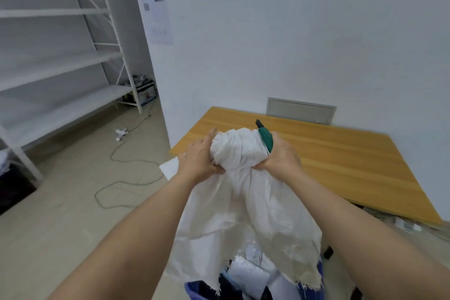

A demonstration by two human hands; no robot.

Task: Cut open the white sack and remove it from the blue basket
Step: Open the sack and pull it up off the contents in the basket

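— Where do we have it gripped?

— At the top. Our left hand [199,161] and right hand [280,153] both clutch the bunched upper end of the white sack [246,192], fingers curled into the gathered cloth from either side. The right hand also pins a green-handled cutter [264,136] against the bundle, its dark tip poking up past the knuckles.

— And the rest of the sack?

— It hangs straight down from our grip, long axis nearly vertical. Its frayed, cut-open bottom edge trails at the blue basket [194,288], whose rim shows low in the view. White packets [250,273] and dark items lie in the basket below the torn edge.

— So it's not clear of the basket yet?

— We judge not. The ragged hem looks level with the rim or just above it; we can't tell whether it touches the contents.

— Which way do we go?

— Up and away, we'd say. Both hands sit at equal height, about equally near the bundle, so neither leads. The wooden table [341,165] lies just beyond our hands; the floor [73,202] with a loose cable [126,153] and the white shelving [60,68] lie to the left.

— Any risk?

— The hem may snag on the packets as it rises.
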